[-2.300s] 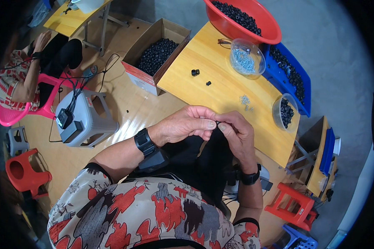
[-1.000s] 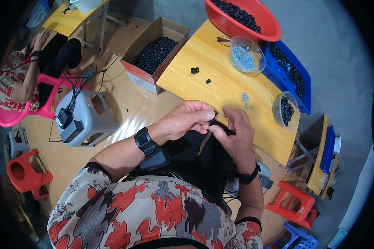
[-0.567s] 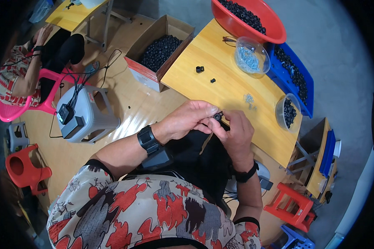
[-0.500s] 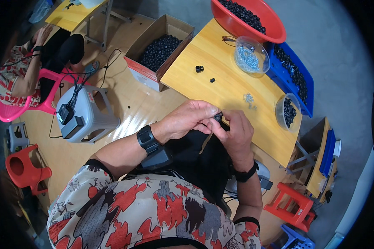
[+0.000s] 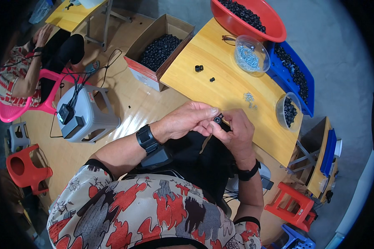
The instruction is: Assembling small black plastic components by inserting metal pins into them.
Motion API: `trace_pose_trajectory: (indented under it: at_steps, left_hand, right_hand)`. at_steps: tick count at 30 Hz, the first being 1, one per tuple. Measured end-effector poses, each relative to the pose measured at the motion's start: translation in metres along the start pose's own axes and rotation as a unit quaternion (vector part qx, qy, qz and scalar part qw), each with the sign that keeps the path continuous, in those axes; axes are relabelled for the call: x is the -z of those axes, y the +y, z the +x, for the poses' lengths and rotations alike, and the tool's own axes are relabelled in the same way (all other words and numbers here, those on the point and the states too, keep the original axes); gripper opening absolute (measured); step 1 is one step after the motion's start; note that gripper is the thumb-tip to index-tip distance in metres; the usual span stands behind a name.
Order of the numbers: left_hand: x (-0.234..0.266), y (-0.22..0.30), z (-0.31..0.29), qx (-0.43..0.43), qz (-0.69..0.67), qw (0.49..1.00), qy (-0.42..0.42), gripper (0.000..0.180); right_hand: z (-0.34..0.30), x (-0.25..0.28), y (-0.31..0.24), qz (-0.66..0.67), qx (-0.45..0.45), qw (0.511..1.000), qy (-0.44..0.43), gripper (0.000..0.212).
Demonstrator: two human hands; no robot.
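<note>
My left hand (image 5: 191, 119) and my right hand (image 5: 239, 132) meet over my lap, by the near edge of the yellow table (image 5: 187, 68). Between them is a small black cylindrical part (image 5: 217, 119) with a round hole showing in its end. My right thumb and bent fingers grip this part. The left thumb and fingertips are pinched together against its side; whether something tiny sits in that pinch cannot be made out. On the tabletop beyond lie a black ribbed piece (image 5: 199, 68), a smaller black piece (image 5: 212, 79) and a little spread of silvery bits (image 5: 249, 98).
Along the table's far side are a red basin (image 5: 278, 31) of black parts, a clear tub (image 5: 238, 53) of silvery pieces, a blue tray (image 5: 308, 108) and another clear tub (image 5: 279, 116). A cardboard box (image 5: 135, 52) stands left. A grey stool (image 5: 87, 112) holds cables; a co-worker (image 5: 23, 85) sits beyond.
The black part has turned slightly in my fingers, and my right fingers have shifted a little around it. Both arms stay nearly where they were.
</note>
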State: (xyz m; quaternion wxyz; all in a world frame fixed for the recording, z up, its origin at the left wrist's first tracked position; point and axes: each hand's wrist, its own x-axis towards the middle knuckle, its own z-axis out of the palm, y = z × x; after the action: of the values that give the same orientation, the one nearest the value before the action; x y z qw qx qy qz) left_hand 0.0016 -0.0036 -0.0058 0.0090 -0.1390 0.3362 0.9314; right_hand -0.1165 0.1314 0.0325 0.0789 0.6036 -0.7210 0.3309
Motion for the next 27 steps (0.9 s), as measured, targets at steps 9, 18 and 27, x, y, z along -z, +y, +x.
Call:
trace_pose_trajectory:
  at_steps: [9,18,27]
  left_hand:
    - [-0.003,0.000,-0.002,0.040,0.093,0.994,-0.033,0.026]
    - [-0.006,-0.008,-0.001,-0.005,0.079,0.996,-0.052,0.025]
    - [-0.009,-0.009,-0.002,-0.014,0.100,0.995,-0.026,0.023]
  right_hand:
    - [-0.003,0.007,0.004,0.005,0.025,1.000,-0.010,0.030]
    - [-0.004,0.009,0.002,0.023,0.050,0.998,-0.032,0.029]
    - [0.009,0.030,-0.006,-0.146,0.054,0.980,-0.120,0.039]
